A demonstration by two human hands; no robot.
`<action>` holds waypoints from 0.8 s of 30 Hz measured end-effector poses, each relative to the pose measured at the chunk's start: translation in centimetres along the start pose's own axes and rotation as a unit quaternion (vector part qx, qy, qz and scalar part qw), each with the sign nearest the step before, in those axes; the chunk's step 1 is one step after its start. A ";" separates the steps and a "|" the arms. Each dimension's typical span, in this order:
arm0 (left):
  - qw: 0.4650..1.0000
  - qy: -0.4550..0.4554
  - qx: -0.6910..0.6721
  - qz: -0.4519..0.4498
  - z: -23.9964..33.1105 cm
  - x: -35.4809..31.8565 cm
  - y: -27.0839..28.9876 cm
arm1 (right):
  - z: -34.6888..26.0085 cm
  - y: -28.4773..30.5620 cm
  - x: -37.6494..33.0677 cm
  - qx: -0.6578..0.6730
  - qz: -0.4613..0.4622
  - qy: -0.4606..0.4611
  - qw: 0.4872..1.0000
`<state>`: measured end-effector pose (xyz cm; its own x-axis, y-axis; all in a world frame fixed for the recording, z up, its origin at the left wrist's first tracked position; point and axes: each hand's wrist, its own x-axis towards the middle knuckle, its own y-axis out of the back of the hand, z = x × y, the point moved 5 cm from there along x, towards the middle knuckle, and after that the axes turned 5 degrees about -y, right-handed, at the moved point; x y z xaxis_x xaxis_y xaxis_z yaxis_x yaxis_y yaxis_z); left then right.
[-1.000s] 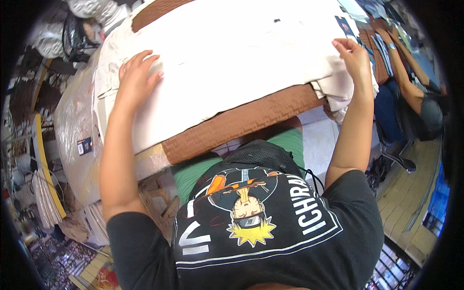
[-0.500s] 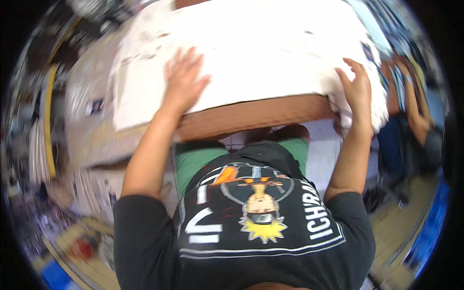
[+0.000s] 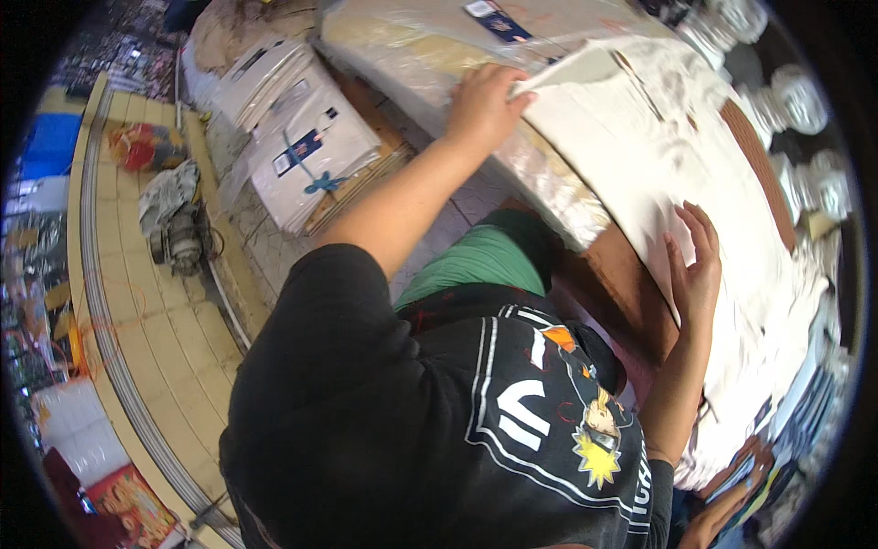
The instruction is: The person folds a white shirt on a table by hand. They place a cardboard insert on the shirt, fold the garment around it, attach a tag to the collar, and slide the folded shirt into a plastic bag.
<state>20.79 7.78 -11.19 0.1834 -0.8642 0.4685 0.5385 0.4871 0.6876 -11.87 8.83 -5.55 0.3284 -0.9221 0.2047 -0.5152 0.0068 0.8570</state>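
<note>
A wide cream cloth point(image 3: 622, 137) lies spread over the table, with creases and a lifted corner at its left end. My left hand point(image 3: 485, 108) is closed on that corner, thumb and fingers pinching the edge. Above the cloth's near edge is my right hand point(image 3: 695, 265), its fingers apart and holding nothing; whether it touches the cloth, I cannot tell. Under the cloth's left end shows a plastic-wrapped surface point(image 3: 549, 183), and a brown table edge point(image 3: 626, 274) runs along the near side.
Left of the table stands a stack of folded pale pieces point(image 3: 306, 169) with dark tags and blue string. A small motor point(image 3: 183, 242) sits on a tiled ledge. Another person's arm point(image 3: 718, 517) is at lower right, by folded blue garments point(image 3: 809, 403). Plastic-wrapped objects point(image 3: 796, 101) line the far right.
My view has swung to the left. My left hand, flat on the cloth before, now grips its left corner, which is raised. My right hand stays open over the cloth.
</note>
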 end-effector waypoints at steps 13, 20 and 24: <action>0.986 -0.057 0.077 0.138 -4.6 4.8 5.0 | -1.8 0.3 8.8 -0.034 0.033 0.023 0.999; 0.828 0.399 0.331 0.214 -30.8 -6.2 20.2 | 0.1 -2.0 7.7 -0.057 0.005 0.037 0.998; 0.781 0.507 0.364 0.017 -35.8 -11.2 19.9 | 0.0 -3.3 7.2 -0.098 -0.035 0.033 0.994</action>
<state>58.93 22.60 -22.63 0.9430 -0.3257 0.0679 -0.0245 0.1355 0.9905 -7.82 2.14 -6.90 0.4122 -0.8959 0.1657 -0.3267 0.0244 0.9448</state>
